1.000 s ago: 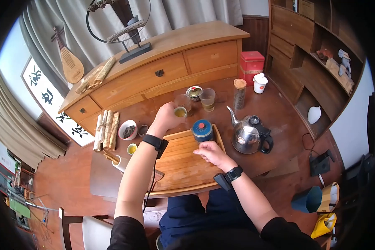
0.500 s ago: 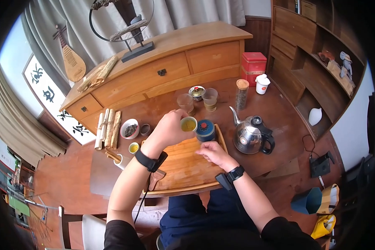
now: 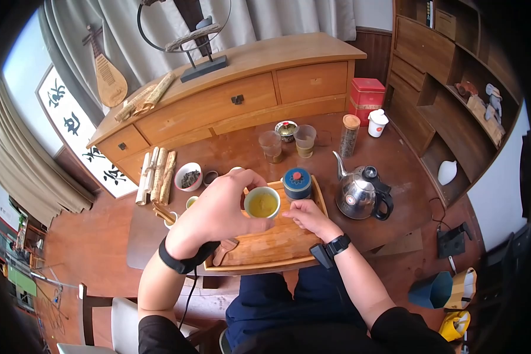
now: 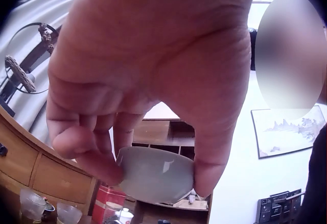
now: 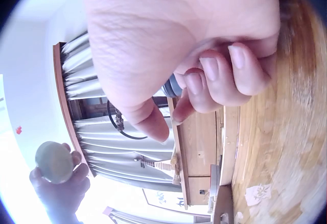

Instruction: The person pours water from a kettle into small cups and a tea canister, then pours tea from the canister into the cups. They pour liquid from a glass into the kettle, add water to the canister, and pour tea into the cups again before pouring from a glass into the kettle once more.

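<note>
Your left hand (image 3: pixel 217 206) pinches a teacup (image 4: pixel 156 177).
Gripped by its sides above the tray (image 3: pixel 274 249), likely keeping the tea (image 3: pixel 264 205) steady; your right hand (image 3: pixel 311 218), loosely curled and empty, is near the jar (image 3: pixel 297 184).

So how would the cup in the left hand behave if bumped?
The cup would probably spill, since it holds yellowish liquid. Its shine suggests it may slip where the left hand grips it. It also looks thin, so could chip.
</note>
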`<state>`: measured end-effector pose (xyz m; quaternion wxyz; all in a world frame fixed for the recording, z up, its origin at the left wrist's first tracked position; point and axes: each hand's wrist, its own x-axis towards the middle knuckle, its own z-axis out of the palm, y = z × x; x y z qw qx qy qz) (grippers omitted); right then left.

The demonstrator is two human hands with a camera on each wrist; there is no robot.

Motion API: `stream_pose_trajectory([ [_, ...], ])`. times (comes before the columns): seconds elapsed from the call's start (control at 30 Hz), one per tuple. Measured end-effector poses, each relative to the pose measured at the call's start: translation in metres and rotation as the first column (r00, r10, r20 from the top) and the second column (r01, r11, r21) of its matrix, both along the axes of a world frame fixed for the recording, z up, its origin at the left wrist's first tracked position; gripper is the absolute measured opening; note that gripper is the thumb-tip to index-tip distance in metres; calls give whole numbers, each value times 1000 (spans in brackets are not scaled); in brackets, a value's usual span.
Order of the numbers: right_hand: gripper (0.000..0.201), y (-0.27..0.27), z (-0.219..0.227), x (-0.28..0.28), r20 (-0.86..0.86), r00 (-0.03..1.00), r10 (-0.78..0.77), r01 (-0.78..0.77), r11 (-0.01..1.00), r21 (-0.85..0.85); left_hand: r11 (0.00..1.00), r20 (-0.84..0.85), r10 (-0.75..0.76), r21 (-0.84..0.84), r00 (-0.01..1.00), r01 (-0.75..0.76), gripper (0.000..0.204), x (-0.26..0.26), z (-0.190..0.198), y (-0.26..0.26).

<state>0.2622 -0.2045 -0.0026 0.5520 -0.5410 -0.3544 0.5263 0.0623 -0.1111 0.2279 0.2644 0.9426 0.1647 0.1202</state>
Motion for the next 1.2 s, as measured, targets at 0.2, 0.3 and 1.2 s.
stream_pose_trajectory([
  [0.2,33,0,0,-1,2,1000,4,-4,1000,20,992,41,-85,-94,996,89,52,-24,30,-23],
  [0.3,32,-1,2,-2,-1,1000,4,-4,1000,14,969,86,-207,-120,975,216,54,-33,45,-33],
  [1.2,28,2,-4,-3,-66,998,-9,11,999,36,880,324,-429,-60,843,471,60,-43,93,-68],
])
